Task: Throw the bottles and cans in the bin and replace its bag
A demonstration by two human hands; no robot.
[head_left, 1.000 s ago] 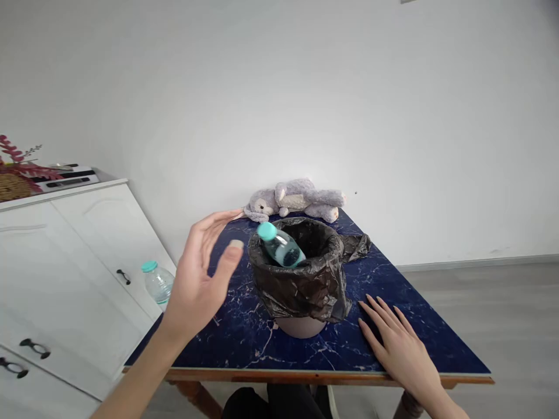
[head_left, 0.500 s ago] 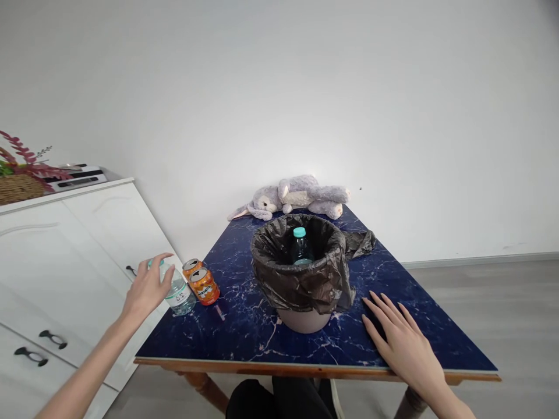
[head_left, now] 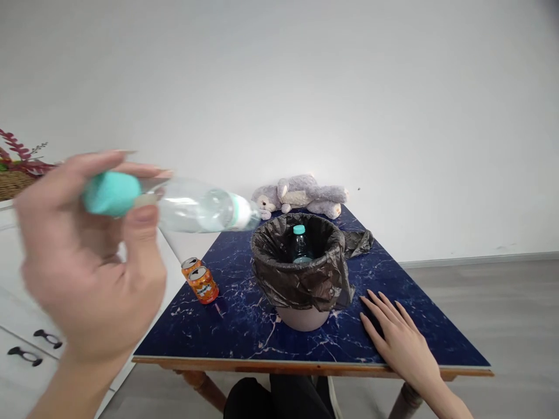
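Observation:
My left hand (head_left: 96,250) is raised close to the camera, its fingers and thumb closed round the neck of a clear plastic bottle (head_left: 192,206) with a turquoise cap. The bottle lies nearly level in the air, its base pointing right, and is blurred by motion. My right hand (head_left: 399,337) rests flat on the blue marbled table (head_left: 244,343), fingers spread and holding nothing. Between the hands stands a trash bin (head_left: 303,320) lined with a black plastic bag (head_left: 301,285). Another bottle with a turquoise cap (head_left: 300,241) stands inside it.
Two orange soda cans (head_left: 203,285) stand at the table's left side. A grey plush rabbit (head_left: 301,195) lies along the back edge by the wall. A white cabinet (head_left: 21,297) is at the left, with a plant basket (head_left: 15,183) on top.
My left hand has lifted the bottle from beside the cans, up and toward the camera, tipping it from upright to nearly level. My right hand has stayed on the table.

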